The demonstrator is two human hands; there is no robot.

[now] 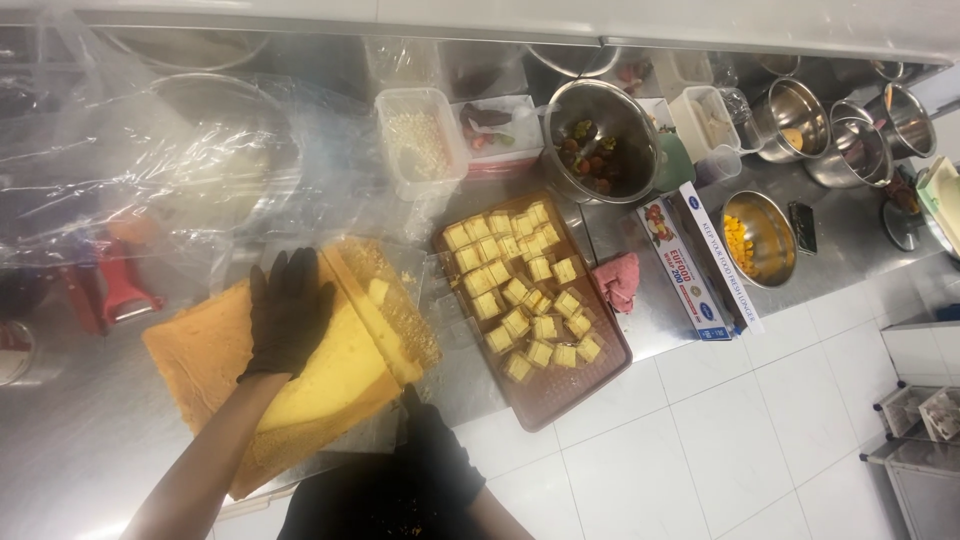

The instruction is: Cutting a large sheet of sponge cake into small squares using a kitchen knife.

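My left hand (290,312), in a black glove, lies flat with fingers spread on a large yellow sponge cake sheet (330,375) that rests on the steel counter. My right hand (425,425), also black-gloved, is at the near edge of the sheet, close to a cut strip of cake (385,315); what it grips is hidden. A brown tray (570,385) to the right carries several small yellow cake squares (520,290).
Clear plastic wrap (150,170) covers the left counter. Behind stand a plastic tub (420,140), a steel bowl of fruit (598,140), more steel bowls (795,118), a bowl with yellow pieces (758,238), a long wrap box (695,270) and a pink cloth (620,282). White tiled floor lies right.
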